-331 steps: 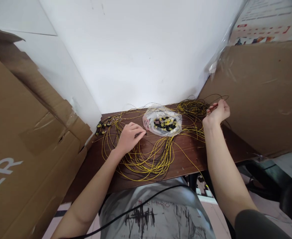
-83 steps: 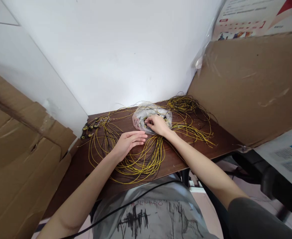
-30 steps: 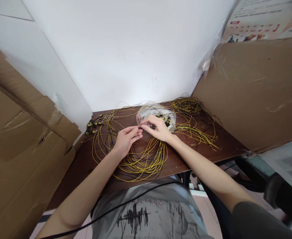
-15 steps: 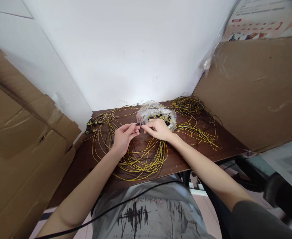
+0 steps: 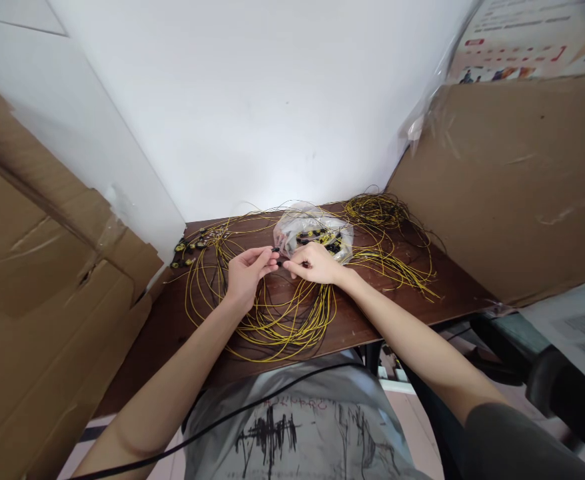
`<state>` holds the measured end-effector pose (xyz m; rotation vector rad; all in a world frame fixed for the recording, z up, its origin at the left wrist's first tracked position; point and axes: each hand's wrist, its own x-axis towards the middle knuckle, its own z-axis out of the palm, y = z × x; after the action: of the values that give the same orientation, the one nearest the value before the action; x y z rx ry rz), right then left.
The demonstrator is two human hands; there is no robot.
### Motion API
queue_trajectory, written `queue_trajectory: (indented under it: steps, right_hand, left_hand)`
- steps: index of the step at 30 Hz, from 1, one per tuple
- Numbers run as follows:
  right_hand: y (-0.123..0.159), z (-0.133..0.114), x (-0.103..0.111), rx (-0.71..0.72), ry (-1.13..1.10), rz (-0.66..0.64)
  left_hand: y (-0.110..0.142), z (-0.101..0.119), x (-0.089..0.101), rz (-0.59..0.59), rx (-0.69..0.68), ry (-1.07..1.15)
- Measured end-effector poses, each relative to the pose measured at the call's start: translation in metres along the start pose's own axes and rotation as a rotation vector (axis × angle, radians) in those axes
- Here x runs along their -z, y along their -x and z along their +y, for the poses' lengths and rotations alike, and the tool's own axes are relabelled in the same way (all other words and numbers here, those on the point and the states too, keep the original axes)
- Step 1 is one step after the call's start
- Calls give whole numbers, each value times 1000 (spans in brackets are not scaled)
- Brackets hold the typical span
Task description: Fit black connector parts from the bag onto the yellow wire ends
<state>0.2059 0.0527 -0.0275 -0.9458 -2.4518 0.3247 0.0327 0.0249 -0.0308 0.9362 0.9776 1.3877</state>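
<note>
Between the thumb and fingertips of my left hand (image 5: pixel 246 272) is a small black part (image 5: pixel 275 249); its exact kind is too small to tell. Close to its right, my right hand (image 5: pixel 316 263) is closed with thumb and fingers together beside a second small black piece (image 5: pixel 280 263). What the right fingers grip is mostly hidden. Under both hands lies a loose loop of thin yellow and black wires (image 5: pixel 282 340). Just behind the right hand, an open clear plastic bag (image 5: pixel 292 217) contains several small black and yellow parts (image 5: pixel 317 235).
More wire lies coiled at the back right (image 5: pixel 377 210), with straight wire ends (image 5: pixel 412 277) in front. Black and yellow wired parts (image 5: pixel 185 247) rest at the left of the brown table (image 5: pixel 357 327). Cardboard (image 5: pixel 67 267) flanks the left, another cardboard panel (image 5: pixel 512 173) the right.
My right hand has dropped slightly, its thumb moving from the upper black part towards the lower piece. My left hand stays almost in place, with the black part still pinched.
</note>
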Motion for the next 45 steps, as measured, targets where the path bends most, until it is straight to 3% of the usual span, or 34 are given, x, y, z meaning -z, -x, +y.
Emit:
queue_trajectory:
  steps: [16,21,27,35,45]
  right_hand:
    - [-1,-1,-1,-49,-16,-15]
    - [-2,-1,-3,-37,-1,32]
    - [-3,1,-5,-43,-180,78]
    - [-1,-2,0,-56,-234,150]
    - [-1,0,-2,-44,-110,49]
  left_hand:
    - [3,1,-3,-13,-50,-84]
    - [5,2,-5,-20,-113,-161]
    - [2,0,-4,-26,-148,-195]
    - [2,-1,-4,-1,-157,-189]
    - [3,-1,-3,-15,-138,-204]
